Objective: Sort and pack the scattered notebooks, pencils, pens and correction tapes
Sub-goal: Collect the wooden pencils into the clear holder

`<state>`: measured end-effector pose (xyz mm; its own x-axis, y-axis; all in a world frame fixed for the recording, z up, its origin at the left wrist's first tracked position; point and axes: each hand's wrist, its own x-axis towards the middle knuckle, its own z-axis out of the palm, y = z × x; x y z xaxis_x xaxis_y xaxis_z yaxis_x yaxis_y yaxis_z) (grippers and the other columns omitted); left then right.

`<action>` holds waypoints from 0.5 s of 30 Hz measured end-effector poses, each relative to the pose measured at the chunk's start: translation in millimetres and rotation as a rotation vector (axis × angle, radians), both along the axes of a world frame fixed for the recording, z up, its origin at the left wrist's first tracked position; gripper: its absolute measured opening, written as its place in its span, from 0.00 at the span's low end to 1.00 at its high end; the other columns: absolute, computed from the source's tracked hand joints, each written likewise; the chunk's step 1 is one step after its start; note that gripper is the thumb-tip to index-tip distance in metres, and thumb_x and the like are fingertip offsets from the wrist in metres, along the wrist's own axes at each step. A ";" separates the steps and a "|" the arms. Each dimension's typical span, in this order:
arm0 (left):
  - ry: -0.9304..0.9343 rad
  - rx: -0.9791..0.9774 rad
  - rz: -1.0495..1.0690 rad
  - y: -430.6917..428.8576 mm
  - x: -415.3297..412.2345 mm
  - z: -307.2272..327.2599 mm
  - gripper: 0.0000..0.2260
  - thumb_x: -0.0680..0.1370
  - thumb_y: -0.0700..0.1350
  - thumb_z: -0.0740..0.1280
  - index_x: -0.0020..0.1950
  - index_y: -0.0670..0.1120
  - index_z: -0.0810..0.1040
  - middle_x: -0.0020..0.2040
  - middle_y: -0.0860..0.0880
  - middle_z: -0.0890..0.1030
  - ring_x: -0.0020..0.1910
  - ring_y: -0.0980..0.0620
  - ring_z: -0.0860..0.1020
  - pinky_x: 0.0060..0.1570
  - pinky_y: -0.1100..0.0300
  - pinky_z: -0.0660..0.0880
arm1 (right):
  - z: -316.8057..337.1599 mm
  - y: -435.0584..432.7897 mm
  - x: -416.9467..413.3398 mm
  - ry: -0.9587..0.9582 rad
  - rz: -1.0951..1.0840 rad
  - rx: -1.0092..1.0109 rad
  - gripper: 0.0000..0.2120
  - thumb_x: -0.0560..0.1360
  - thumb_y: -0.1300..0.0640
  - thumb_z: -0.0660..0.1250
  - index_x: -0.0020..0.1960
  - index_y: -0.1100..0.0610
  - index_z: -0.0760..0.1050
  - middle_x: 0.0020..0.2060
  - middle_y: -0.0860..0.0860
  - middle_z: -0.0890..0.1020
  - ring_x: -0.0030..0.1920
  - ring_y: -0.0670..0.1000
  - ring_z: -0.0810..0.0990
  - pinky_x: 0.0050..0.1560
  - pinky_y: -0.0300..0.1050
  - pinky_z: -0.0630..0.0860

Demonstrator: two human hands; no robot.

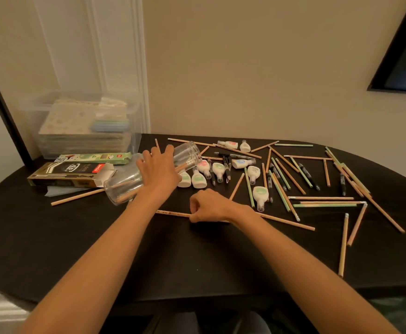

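Fig.: L hand [159, 169] grips clear jar [122, 186] lying on its side. R hand [208, 206] pinches wooden pencil [175, 214] flat on dark table [76, 249], front centre; pens [309, 175], corr. tapes [260, 192] scattered to its right.

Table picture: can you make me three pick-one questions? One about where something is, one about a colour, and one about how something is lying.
1. Where are the notebooks?
A) in the clear bin
B) on a chair
C) in a drawer

2. What colour is the pencil the right hand pinches?
A) blue
B) tan
C) red

3. How is the jar under the left hand?
A) upright
B) upside down
C) on its side

Answers:
1 A, they are stacked in the bin at the far left of the table.
2 B, bare tan wood shows along it.
3 C, its mouth points sideways, with pencils inside.
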<state>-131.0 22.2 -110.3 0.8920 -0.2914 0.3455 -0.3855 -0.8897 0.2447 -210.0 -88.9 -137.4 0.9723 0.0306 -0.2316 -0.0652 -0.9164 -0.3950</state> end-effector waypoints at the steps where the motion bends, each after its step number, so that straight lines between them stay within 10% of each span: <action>1: -0.003 -0.009 0.005 1.8 -0.9 1.1 0.29 0.70 0.48 0.72 0.67 0.49 0.64 0.63 0.42 0.69 0.62 0.42 0.66 0.59 0.49 0.64 | 0.8 1.7 -1.1 -0.011 -0.017 -0.006 0.06 0.72 0.54 0.69 0.43 0.54 0.73 0.44 0.51 0.78 0.45 0.50 0.76 0.43 0.43 0.73; 8: -0.090 -0.023 0.047 0.5 0.3 11.5 0.27 0.71 0.45 0.71 0.67 0.48 0.65 0.62 0.41 0.70 0.62 0.40 0.66 0.61 0.47 0.62 | 27.3 -35.6 -16.4 -0.021 -0.366 0.337 0.04 0.76 0.61 0.60 0.44 0.59 0.72 0.29 0.52 0.76 0.23 0.45 0.70 0.21 0.33 0.66; 15: -0.062 -0.024 -0.019 -33.4 -1.1 6.6 0.27 0.71 0.46 0.71 0.67 0.49 0.64 0.63 0.42 0.70 0.63 0.41 0.66 0.61 0.47 0.61 | 9.8 -73.7 -3.6 -0.164 -0.896 0.287 0.05 0.76 0.58 0.61 0.45 0.60 0.68 0.33 0.54 0.74 0.30 0.48 0.73 0.26 0.38 0.70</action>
